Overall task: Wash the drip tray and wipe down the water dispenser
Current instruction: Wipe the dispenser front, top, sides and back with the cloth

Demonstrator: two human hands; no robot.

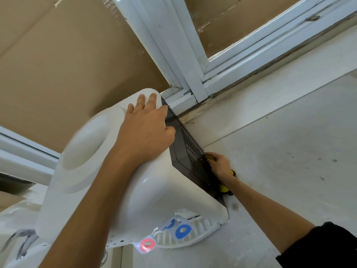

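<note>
Dispenser point(108, 186): white, on the bench point(289, 171).
Left hand point(146, 128): flat, fingers straight, on dispenser top.
Right hand point(220, 167): grips yellow cloth point(224, 188) against dispenser's dark back panel point(185, 151).

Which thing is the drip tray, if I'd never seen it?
Find the big white water dispenser under the left hand. At its bottom front edge, below the blue tap and red tap, sticks out the drip tray: a curved white piece, the only one with slotted ribs.

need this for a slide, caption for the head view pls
Left hand steadies the white water dispenser while the right hand wipes its dark vented back panel with a yellow cloth.
</note>
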